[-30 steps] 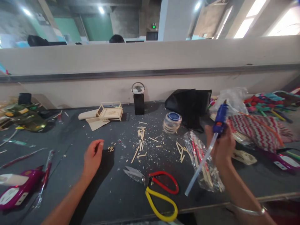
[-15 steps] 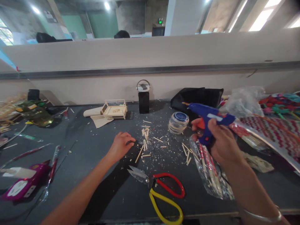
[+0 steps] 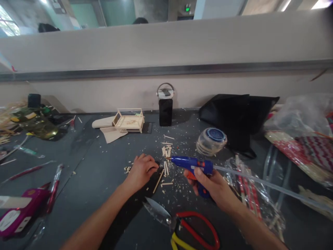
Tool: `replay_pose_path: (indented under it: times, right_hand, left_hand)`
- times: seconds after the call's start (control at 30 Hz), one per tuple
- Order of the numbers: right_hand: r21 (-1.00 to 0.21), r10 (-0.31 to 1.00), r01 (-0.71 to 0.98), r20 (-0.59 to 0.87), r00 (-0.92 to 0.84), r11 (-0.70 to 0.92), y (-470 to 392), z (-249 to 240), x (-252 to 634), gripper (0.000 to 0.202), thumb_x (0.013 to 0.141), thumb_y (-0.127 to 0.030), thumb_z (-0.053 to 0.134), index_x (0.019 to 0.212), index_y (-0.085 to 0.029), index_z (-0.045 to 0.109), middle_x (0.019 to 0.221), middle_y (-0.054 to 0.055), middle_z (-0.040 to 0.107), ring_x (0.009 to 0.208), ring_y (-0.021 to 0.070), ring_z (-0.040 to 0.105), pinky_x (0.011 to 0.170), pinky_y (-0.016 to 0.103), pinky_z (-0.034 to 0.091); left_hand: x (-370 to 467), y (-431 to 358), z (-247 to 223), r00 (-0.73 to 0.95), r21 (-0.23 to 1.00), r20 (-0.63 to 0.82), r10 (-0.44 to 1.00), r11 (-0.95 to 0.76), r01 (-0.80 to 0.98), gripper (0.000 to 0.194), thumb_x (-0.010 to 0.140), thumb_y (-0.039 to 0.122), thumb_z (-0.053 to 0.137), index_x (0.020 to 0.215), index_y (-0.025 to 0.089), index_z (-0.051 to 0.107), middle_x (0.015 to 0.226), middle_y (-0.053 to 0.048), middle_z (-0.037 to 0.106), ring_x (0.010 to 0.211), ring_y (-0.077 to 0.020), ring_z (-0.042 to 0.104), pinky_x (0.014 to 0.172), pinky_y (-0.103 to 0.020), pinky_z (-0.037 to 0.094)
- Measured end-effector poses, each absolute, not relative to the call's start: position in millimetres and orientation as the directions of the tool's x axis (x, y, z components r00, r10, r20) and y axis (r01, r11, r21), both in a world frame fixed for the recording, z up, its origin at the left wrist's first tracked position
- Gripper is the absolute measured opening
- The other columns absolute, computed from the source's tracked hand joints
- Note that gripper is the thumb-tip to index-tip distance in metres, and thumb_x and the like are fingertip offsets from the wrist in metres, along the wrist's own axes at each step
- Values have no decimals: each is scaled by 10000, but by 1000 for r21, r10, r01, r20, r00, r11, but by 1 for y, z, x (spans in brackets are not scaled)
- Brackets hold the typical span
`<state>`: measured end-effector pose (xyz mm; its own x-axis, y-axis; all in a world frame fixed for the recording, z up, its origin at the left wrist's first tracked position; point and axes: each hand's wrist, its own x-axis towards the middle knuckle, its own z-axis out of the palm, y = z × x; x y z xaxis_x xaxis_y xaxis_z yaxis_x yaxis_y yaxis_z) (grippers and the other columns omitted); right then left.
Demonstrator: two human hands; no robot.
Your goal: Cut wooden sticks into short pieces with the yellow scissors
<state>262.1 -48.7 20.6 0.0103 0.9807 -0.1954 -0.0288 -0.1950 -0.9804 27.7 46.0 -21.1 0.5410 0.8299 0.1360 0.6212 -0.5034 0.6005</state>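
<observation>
My right hand (image 3: 212, 185) grips a blue hot glue gun (image 3: 186, 161) by its handle, fingers around the orange trigger. A long clear glue stick (image 3: 262, 183) trails from its back. The nozzle points left, over or beside a small pile of short wooden sticks (image 3: 166, 151). My left hand (image 3: 142, 172) is low over the table, just left of the sticks, with thumb and fingers pinched together; whatever may be between them is too small to make out. Close below lies a loose wooden stick (image 3: 158, 181), with scissors (image 3: 162, 213) with one red and one yellow handle nearer me.
A small wooden stick frame (image 3: 129, 122) stands at the back left. Behind the sticks is a black lamp-like device (image 3: 165, 111). A clear jar (image 3: 211, 141) and a black bag (image 3: 234, 114) are at the right. A magenta tool (image 3: 22, 211) lies far left.
My right hand has brought the glue gun left and down, from beside the jar to the stick pile. My left hand stays near the sticks. The view has shifted a little.
</observation>
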Motion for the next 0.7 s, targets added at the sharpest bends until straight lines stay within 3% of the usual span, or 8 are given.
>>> replay_pose_path:
  times: [0.1,0.13,0.23,0.3,0.43,0.57,0.7]
  right_hand:
    - [-980,980,-25,-199,1,-199,-50,7,266,508,794,-648,611,855,-150,693,693,32,634,524,128,552,472,249,470]
    - [-980,980,-33,-197,1,-197,-50,3,268,497,803,-638,608,867,-153,693,708,38,641,535,132,556,481,253,471]
    - [-977,979,-64,-202,-5,-202,-54,-3,269,463,834,-606,598,905,-159,696,752,52,656,575,142,569,517,262,474]
    - [-975,977,-76,-210,20,-208,-57,-3,266,461,830,-604,604,901,-160,706,752,56,662,586,147,576,529,263,473]
    - [-978,977,-97,-195,82,-187,-65,-1,261,465,799,-616,634,876,-166,725,736,54,678,593,152,585,546,264,481]
    - [-982,984,-102,-167,68,-160,-72,-4,260,432,807,-583,649,962,-185,712,793,58,709,620,164,615,584,281,528]
    - [-974,978,-136,-194,76,-183,-79,-11,256,522,797,-558,677,1173,-199,631,926,87,749,706,203,672,677,333,574]
  left_hand:
    - [26,46,-18,493,699,125,861,-429,572,136,842,213,603,812,246,732,880,-38,720,879,-228,589,841,-396,405]
    - [25,45,-16,449,788,101,888,-347,509,117,843,229,609,835,237,725,875,-38,719,860,-215,599,816,-372,425]
    - [20,43,-11,319,992,-65,946,27,121,122,820,302,661,864,201,712,829,-42,702,737,-165,605,703,-300,461]
    - [19,41,-8,299,962,-166,940,220,-159,147,771,321,722,837,189,719,780,-33,676,681,-136,584,669,-275,462]
    - [21,37,-6,327,813,-220,919,358,-459,161,649,274,837,752,195,741,689,4,611,641,-102,540,637,-240,456]
    - [28,32,-7,350,736,-229,908,397,-548,189,612,265,870,736,198,744,666,17,592,635,-88,519,629,-216,443]
    - [33,24,-9,395,712,-254,883,447,-541,206,625,259,868,766,175,745,660,13,597,647,-86,523,642,-208,425]
